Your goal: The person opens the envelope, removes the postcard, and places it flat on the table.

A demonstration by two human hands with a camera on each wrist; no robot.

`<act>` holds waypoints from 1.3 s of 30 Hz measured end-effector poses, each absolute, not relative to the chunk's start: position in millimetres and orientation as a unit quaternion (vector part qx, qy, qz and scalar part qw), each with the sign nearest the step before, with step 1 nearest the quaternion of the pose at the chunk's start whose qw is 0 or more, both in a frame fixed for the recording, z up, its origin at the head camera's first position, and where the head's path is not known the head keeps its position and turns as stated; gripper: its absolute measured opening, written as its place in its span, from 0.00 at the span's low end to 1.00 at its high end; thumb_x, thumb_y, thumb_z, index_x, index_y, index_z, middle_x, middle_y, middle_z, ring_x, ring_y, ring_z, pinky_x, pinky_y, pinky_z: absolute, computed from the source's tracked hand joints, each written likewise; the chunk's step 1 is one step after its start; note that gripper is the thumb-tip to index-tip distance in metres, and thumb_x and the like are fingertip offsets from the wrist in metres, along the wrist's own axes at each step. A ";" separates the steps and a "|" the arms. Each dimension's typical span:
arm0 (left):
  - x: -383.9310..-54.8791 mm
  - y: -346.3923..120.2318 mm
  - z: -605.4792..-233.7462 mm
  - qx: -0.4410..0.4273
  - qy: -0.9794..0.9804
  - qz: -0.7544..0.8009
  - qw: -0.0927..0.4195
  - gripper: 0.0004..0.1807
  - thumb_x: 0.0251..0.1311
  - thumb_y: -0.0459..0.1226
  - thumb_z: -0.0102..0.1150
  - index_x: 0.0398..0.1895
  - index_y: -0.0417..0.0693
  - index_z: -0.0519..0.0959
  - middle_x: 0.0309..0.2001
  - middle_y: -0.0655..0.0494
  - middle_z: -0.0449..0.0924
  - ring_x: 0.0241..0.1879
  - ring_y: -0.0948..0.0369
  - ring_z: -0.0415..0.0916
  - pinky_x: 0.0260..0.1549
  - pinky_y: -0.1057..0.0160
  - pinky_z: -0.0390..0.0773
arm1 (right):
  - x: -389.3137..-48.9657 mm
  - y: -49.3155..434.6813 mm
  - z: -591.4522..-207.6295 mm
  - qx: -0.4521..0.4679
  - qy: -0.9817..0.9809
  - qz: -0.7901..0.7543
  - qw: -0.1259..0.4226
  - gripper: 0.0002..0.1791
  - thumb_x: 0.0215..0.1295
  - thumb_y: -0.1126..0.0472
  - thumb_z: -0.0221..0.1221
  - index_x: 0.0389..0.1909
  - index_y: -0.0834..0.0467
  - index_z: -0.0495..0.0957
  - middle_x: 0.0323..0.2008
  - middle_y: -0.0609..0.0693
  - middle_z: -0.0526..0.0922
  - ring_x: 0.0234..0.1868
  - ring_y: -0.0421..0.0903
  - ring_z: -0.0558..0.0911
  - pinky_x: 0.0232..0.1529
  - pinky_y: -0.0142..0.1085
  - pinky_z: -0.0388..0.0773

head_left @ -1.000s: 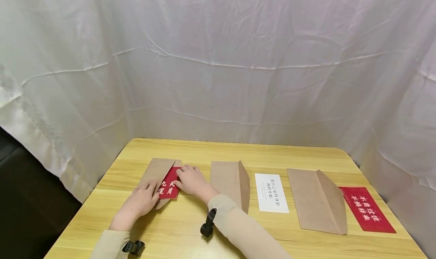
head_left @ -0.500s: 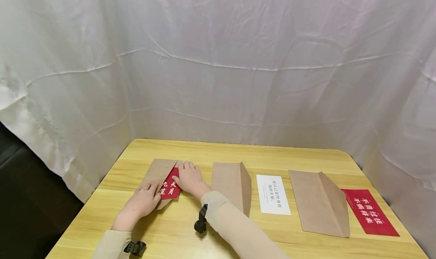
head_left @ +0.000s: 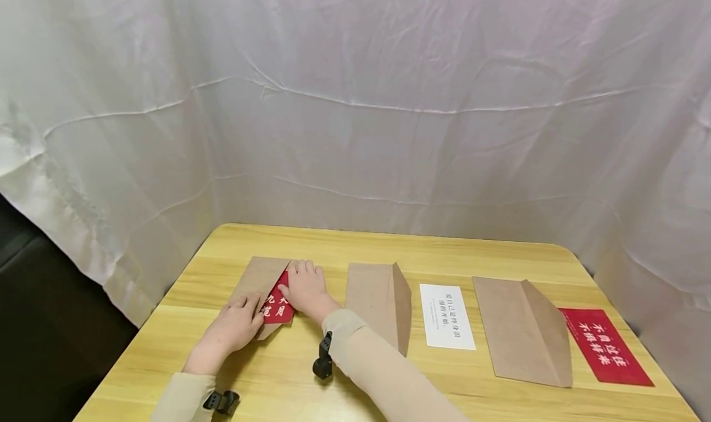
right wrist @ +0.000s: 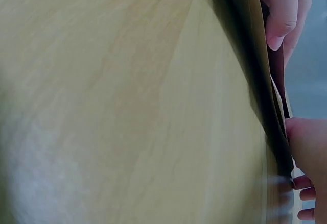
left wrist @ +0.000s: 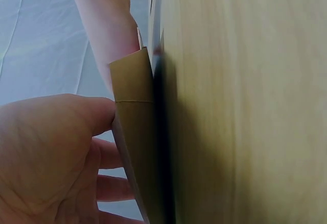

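In the head view, a brown paper envelope [head_left: 257, 277] lies at the left of the table with a red card [head_left: 278, 311] partly under its front panel. White characters are printed on the card. My left hand [head_left: 236, 323] rests on the envelope's lower left part, fingers extended. The left wrist view has its thumb [left wrist: 102, 113] touching the envelope's edge [left wrist: 134, 89]. My right hand [head_left: 307, 289] lies at the envelope's flap side, fingers stretched forward, thumb on the card. In the right wrist view this thumb [right wrist: 280, 27] presses near the open edge; what lies under the fingers is hidden.
To the right lie a second brown envelope [head_left: 369, 292], partly covered by my right sleeve, a white printed card [head_left: 447, 317], a third envelope [head_left: 513, 329] and another red card [head_left: 608, 348] beside its flap. A pale curtain [head_left: 389, 150] surrounds the wooden table [head_left: 444, 249].
My right hand has shifted slightly left, its fingers straightening over the flap side beside the red card. The left hand stays on the envelope.
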State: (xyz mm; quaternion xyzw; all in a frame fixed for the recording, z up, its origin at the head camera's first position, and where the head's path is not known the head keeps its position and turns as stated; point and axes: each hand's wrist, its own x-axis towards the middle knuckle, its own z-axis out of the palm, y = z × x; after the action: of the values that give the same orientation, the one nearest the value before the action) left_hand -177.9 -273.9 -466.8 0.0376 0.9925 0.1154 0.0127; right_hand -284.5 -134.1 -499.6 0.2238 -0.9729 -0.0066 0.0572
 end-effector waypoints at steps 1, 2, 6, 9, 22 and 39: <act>-178.3 -274.0 -466.9 0.038 0.993 0.114 0.014 0.29 0.68 0.40 0.46 0.66 0.29 0.65 0.64 0.25 0.66 0.65 0.32 0.63 0.64 0.35 0.61 | -285.0 -134.0 -500.1 0.225 -0.973 -0.011 0.058 0.36 0.70 0.32 0.42 0.68 0.51 0.64 0.62 0.48 0.71 0.62 0.45 0.68 0.63 0.42 0.67; -178.7 -274.2 -466.9 0.037 0.993 0.113 0.015 0.29 0.69 0.40 0.46 0.66 0.29 0.65 0.64 0.25 0.65 0.65 0.32 0.63 0.65 0.35 0.61 | -285.7 -133.9 -501.0 0.225 -0.972 -0.013 0.058 0.36 0.70 0.32 0.41 0.69 0.51 0.63 0.62 0.48 0.70 0.62 0.45 0.67 0.64 0.41 0.66; -179.1 -274.5 -467.0 0.036 0.993 0.111 0.021 0.30 0.69 0.41 0.46 0.67 0.29 0.64 0.65 0.25 0.65 0.65 0.32 0.63 0.65 0.35 0.60 | -287.7 -132.3 -502.1 0.228 -0.972 -0.011 0.059 0.38 0.69 0.31 0.42 0.70 0.51 0.62 0.63 0.49 0.67 0.62 0.46 0.65 0.64 0.41 0.65; -179.0 -274.7 -467.1 0.035 0.993 0.111 0.023 0.30 0.69 0.41 0.46 0.67 0.29 0.64 0.64 0.25 0.65 0.65 0.31 0.62 0.65 0.35 0.60 | -288.7 -130.4 -500.9 0.232 -0.971 -0.001 0.061 0.38 0.68 0.31 0.43 0.70 0.51 0.62 0.60 0.49 0.67 0.60 0.46 0.65 0.63 0.41 0.65; -176.5 -275.4 -466.1 0.034 0.992 0.120 0.017 0.29 0.69 0.41 0.47 0.67 0.29 0.64 0.64 0.26 0.65 0.65 0.31 0.63 0.65 0.36 0.61 | -293.2 -118.5 -502.2 0.238 -0.969 0.046 0.049 0.39 0.67 0.31 0.48 0.70 0.52 0.62 0.55 0.49 0.67 0.57 0.45 0.65 0.62 0.40 0.66; -179.2 -283.6 -465.4 0.022 0.991 0.129 0.016 0.30 0.68 0.41 0.48 0.67 0.31 0.64 0.65 0.26 0.65 0.65 0.31 0.62 0.63 0.37 0.65 | -302.2 -95.6 -498.0 0.243 -0.967 0.063 0.053 0.33 0.66 0.33 0.50 0.61 0.52 0.67 0.47 0.48 0.65 0.52 0.46 0.64 0.55 0.39 0.66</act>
State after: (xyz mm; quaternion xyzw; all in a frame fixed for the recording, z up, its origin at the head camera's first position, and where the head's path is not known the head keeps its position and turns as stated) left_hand -179.2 -283.6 -465.4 0.0220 0.9912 0.1294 0.0159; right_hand -302.2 -95.6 -498.0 0.2431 -0.9665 0.0626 0.0528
